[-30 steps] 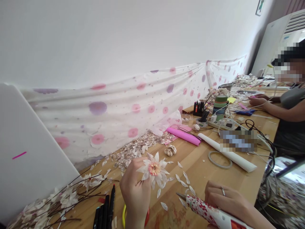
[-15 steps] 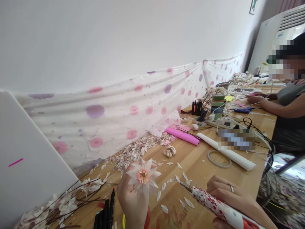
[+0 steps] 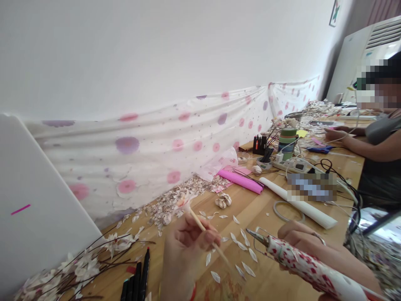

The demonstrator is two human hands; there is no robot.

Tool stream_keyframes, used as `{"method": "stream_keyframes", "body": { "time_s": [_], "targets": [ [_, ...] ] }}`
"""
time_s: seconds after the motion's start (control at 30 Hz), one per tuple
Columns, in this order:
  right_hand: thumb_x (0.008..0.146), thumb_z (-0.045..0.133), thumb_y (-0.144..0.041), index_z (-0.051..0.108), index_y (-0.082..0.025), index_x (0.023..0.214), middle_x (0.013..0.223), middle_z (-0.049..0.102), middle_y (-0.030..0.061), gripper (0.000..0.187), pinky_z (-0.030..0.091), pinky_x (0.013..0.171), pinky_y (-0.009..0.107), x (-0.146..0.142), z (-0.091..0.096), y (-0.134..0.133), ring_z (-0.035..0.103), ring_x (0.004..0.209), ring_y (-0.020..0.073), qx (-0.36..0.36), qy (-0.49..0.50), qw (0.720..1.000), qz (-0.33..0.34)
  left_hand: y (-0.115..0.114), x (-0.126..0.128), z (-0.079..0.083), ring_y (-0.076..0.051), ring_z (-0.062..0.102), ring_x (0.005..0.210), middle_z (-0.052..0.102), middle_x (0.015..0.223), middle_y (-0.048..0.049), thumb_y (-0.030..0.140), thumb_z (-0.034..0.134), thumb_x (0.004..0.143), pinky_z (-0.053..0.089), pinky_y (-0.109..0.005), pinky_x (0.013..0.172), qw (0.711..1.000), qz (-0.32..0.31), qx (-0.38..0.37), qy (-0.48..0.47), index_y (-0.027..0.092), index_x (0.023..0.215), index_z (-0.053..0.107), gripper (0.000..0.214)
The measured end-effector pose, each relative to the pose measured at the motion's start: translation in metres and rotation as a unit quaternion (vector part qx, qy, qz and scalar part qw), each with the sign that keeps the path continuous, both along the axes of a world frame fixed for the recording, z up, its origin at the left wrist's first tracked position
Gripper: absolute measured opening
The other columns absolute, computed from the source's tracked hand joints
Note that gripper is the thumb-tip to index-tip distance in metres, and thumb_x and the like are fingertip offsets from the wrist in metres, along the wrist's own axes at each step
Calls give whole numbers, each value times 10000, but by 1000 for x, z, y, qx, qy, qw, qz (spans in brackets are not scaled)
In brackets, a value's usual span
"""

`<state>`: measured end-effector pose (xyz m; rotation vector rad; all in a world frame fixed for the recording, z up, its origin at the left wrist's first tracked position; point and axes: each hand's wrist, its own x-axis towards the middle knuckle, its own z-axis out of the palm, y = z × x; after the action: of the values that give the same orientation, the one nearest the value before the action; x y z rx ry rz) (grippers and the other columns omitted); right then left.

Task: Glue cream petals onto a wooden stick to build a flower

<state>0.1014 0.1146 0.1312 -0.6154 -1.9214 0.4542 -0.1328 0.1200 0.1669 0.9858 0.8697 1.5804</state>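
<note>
My left hand [image 3: 183,253] is closed round a thin wooden stick [image 3: 197,219], gripped between thumb and fingers. At the stick's upper end is a pale flower [image 3: 185,202] with a pinkish centre, blurred and turned away from me. My right hand [image 3: 316,246] is wrapped around a glue gun [image 3: 299,261] with a white and red-speckled barrel. Its metal nozzle points left, toward the stick but apart from it. Between the hands, several loose whitish petals [image 3: 248,269] lie on the wooden table [image 3: 272,288].
Dried petals [image 3: 178,194] are heaped along the wall. Petal-covered twigs [image 3: 87,267] and black markers [image 3: 134,280] lie at left. Pink [image 3: 241,181] and white rolls [image 3: 297,202], a garlic-like bulb [image 3: 223,201] and cables [image 3: 341,175] sit farther back. A co-worker [image 3: 382,138] sits at right.
My left hand has turned the flower away and up, so the stick now shows. The glue gun has shifted slightly right, and its wire stand has come into sight.
</note>
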Motion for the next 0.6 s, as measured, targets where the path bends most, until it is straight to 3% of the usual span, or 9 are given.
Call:
{"method": "stream_keyframes", "body": {
  "time_s": [0.1, 0.27, 0.6],
  "targets": [
    [885, 450, -735, 546, -251, 803, 665, 533, 17, 500, 408, 570, 342, -7, 17, -2, 493, 623, 204, 23, 27, 999, -31, -10, 1, 11, -78, 650, 448, 712, 569, 37, 317, 978, 484, 520, -147, 472, 980, -133, -101, -106, 174, 651, 710, 347],
    [961, 455, -624, 475, -231, 775, 642, 419, -10, 436, 302, 595, 335, -16, 38, -7, 427, 625, 189, 80, -35, 995, -49, -12, -1, 1, -101, 691, 489, 738, 608, 17, 292, 937, 592, 545, -160, 479, 945, -272, -123, -130, 176, 730, 726, 278],
    [958, 427, -668, 447, -216, 703, 602, 398, -33, 519, 244, 557, 322, -22, 36, -5, 338, 558, 146, 107, -42, 989, -95, -13, 8, -8, -116, 722, 532, 761, 667, 10, 274, 906, 652, 564, -160, 509, 929, -328, -119, -121, 183, 766, 740, 222]
  ]
}}
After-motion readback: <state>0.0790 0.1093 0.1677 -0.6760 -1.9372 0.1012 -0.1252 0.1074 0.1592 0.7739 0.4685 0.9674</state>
